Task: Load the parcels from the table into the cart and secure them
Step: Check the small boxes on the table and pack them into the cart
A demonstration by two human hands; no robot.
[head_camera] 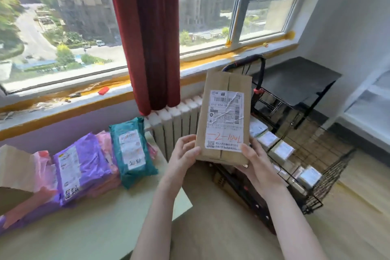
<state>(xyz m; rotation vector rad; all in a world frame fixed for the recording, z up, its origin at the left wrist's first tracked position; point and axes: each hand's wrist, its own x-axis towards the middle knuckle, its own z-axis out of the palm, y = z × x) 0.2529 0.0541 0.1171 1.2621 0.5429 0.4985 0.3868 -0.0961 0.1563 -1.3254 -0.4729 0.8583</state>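
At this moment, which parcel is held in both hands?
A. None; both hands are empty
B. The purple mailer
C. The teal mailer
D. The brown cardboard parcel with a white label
D: the left hand and right hand grip the lower corners of the brown cardboard parcel, held up near the cart, while the teal mailer and purple mailer lie on the table.

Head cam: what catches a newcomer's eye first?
The brown parcel with red handwriting on its white label, held upright mid-frame by the left hand and right hand at its lower corners. Left of it, a purple parcel and a teal parcel lie on the table; to its right the black wire cart holds small boxes.
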